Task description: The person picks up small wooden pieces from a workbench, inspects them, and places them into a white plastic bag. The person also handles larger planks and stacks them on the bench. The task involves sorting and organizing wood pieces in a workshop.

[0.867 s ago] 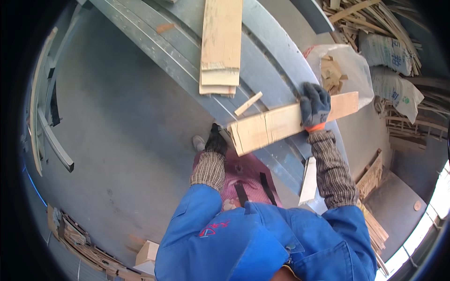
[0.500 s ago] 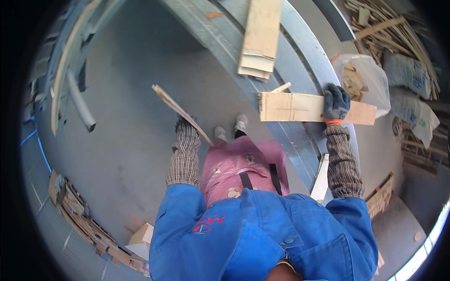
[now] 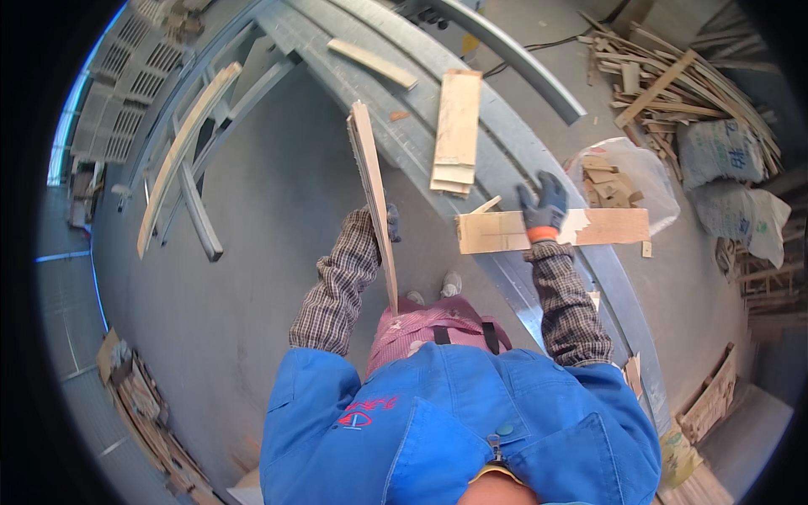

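Observation:
A thin bundle of narrow wooden boards [image 3: 372, 181] stands edge-on in front of me. My left hand [image 3: 392, 222], in a dark glove, is closed around it at mid-length, its fingers mostly hidden behind the wood. My right hand [image 3: 545, 204], gloved in grey with an orange cuff, has its fingers apart and holds nothing. It is over a flat board [image 3: 497, 233] that lies across the metal bench [image 3: 523, 278]; whether the palm touches it I cannot tell. Right of the wrist, that board has a jagged white patch and a pinkish end.
Further along the bench lie a short stack of boards [image 3: 459, 118], a narrow strip [image 3: 372, 63] and a small sliver [image 3: 486, 204]. A plastic bag of wood pieces [image 3: 623, 181] stands beyond the bench, near a scrap pile [image 3: 673, 88]. Metal framing [image 3: 198, 206] stands at left.
The bundle in my left hand has swung right and stands more upright. My right hand has moved left along the flat board, and its fingers have spread. The whole view has shifted.

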{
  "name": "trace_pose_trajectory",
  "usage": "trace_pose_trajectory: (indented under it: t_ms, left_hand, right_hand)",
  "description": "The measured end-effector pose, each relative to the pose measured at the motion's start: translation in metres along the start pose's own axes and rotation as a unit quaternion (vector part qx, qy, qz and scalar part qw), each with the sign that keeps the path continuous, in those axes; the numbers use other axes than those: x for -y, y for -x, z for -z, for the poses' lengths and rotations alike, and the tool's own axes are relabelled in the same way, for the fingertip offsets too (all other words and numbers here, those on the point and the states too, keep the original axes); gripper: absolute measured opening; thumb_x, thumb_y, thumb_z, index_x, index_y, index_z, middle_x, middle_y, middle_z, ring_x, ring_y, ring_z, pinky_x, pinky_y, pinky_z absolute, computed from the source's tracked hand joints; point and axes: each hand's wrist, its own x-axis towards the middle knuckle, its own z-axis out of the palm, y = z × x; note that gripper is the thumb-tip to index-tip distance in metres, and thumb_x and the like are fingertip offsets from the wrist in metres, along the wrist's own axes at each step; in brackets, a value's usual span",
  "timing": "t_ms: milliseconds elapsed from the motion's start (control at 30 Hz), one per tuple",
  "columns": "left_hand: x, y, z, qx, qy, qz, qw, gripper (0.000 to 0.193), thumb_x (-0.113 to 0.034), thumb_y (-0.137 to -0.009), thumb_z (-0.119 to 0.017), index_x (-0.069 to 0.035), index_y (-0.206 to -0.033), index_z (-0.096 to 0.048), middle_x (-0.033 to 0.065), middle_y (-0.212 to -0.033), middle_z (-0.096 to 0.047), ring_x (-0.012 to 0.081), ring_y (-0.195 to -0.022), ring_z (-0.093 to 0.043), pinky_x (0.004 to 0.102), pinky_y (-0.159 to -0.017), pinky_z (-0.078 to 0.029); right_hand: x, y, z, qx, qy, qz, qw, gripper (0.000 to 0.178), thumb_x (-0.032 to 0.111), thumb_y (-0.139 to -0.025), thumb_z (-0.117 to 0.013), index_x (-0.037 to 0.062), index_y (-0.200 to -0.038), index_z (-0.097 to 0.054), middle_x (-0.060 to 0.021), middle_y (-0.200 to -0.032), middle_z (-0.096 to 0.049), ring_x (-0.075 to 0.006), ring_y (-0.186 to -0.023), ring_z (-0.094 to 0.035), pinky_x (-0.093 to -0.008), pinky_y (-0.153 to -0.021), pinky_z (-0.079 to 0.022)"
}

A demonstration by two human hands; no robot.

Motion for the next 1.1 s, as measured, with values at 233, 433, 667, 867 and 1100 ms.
trace_pose_trajectory:
  t_ms: [233,433,667,867,1100]
  left_hand:
    - [-0.016,-0.02,-0.093,0.11,-0.135,0.095,0.98,0.048,-0.061,-0.092,-0.044,-0.014,-0.095,-0.055,0.0052,-0.069,-0.052,0.0202,-0.054,-0.051,0.0384,-0.06,-0.046]
    - [-0.043,-0.051,-0.152,0.197,-0.274,0.163,0.927,0.066,-0.075,-0.087,-0.039,-0.012,-0.084,-0.057,0.0046,-0.068,-0.055,0.0213,-0.054,-0.051,0.0369,-0.058,-0.046]
    - [-0.117,-0.081,-0.214,0.51,-0.231,-0.139,0.817,0.09,-0.076,-0.074,-0.061,-0.006,-0.13,-0.05,0.0117,-0.103,-0.064,0.0232,-0.085,-0.066,0.0367,-0.071,-0.056]
    - [-0.145,-0.058,-0.304,0.417,-0.45,-0.199,0.764,0.076,-0.034,-0.084,-0.073,-0.007,-0.142,-0.033,0.0106,-0.106,-0.062,0.0199,-0.092,-0.063,0.0336,-0.081,-0.053]
    - [-0.166,-0.095,-0.285,0.429,-0.476,-0.134,0.756,0.065,-0.044,-0.088,-0.066,-0.006,-0.135,-0.042,0.0083,-0.108,-0.059,0.019,-0.095,-0.06,0.0336,-0.084,-0.051]
  right_hand:
    - [0.18,-0.114,0.112,0.138,-0.519,0.001,0.843,0.096,0.038,-0.072,-0.083,0.0043,-0.146,-0.033,-0.0178,-0.145,-0.039,-0.0307,-0.132,-0.042,-0.0426,-0.108,-0.039]
    - [0.177,-0.169,0.156,0.091,-0.57,0.025,0.817,0.037,0.01,-0.088,-0.069,0.0029,-0.123,-0.061,-0.0064,-0.118,-0.064,-0.0121,-0.099,-0.062,-0.0285,-0.088,-0.051]
    - [0.183,-0.259,0.205,-0.087,-0.587,-0.058,0.803,0.044,0.033,-0.078,-0.081,0.001,-0.106,-0.069,-0.0045,-0.095,-0.069,-0.0117,-0.084,-0.061,-0.0268,-0.077,-0.048]
    - [0.175,-0.276,0.205,-0.138,-0.504,-0.141,0.841,0.041,0.04,-0.076,-0.081,0.0074,-0.1,-0.073,0.0012,-0.089,-0.067,-0.0098,-0.082,-0.057,-0.0268,-0.076,-0.045]
    - [0.152,-0.274,0.144,-0.183,-0.508,-0.217,0.813,0.042,0.042,-0.082,-0.075,0.0073,-0.106,-0.071,0.0009,-0.094,-0.069,-0.009,-0.086,-0.058,-0.0246,-0.077,-0.045]
